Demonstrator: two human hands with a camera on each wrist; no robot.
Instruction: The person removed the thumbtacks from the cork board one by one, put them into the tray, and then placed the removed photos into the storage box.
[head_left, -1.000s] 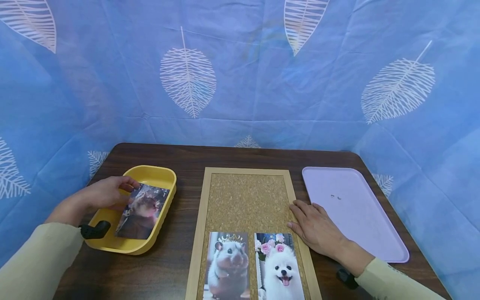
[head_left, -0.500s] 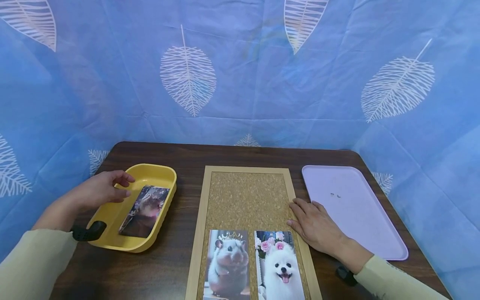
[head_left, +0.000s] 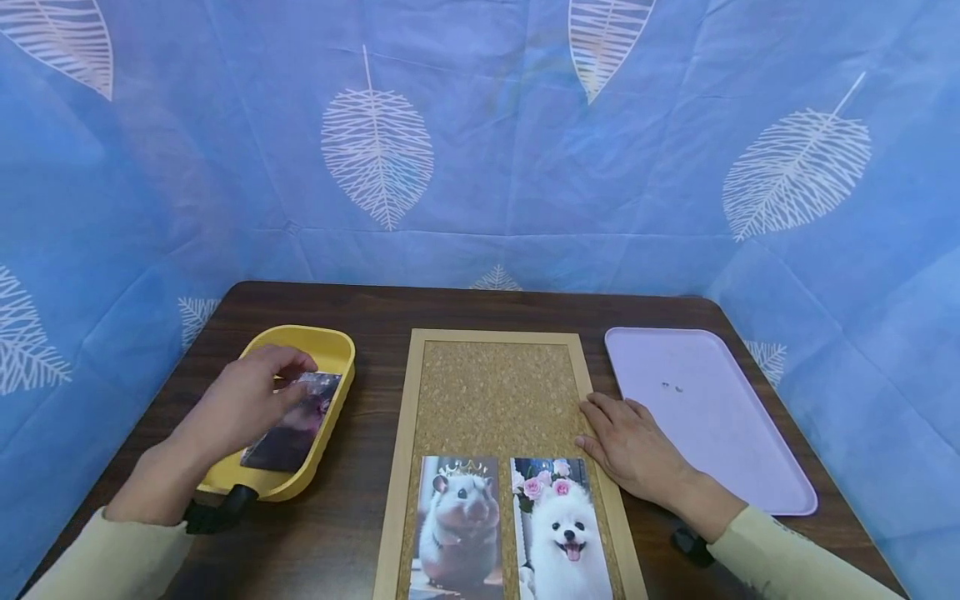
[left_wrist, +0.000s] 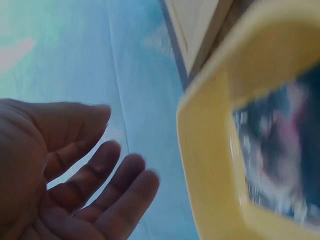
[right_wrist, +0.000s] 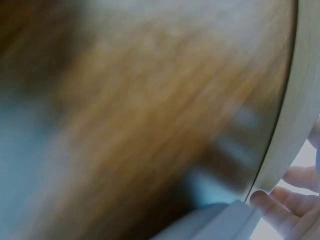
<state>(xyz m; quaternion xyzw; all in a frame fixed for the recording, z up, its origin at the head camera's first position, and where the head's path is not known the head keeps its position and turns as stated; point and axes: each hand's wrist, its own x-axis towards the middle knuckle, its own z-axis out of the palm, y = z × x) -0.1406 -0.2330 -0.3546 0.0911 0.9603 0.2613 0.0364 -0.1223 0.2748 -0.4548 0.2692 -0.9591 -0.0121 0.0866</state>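
Sitting on a dark woodgrain table [head_left: 378, 433] backed by blue leaf-print cloth [head_left: 510, 158], a yellow bin [head_left: 307, 337] holds the photo [head_left: 281, 448] below a loosely spread, empty left hand [head_left: 251, 396], with the right hand [head_left: 637, 446] resting relaxed on the corkboard [head_left: 491, 396].

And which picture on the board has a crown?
The hamster picture, on the left of the corkboard; the dog picture beside it has pink roses instead.
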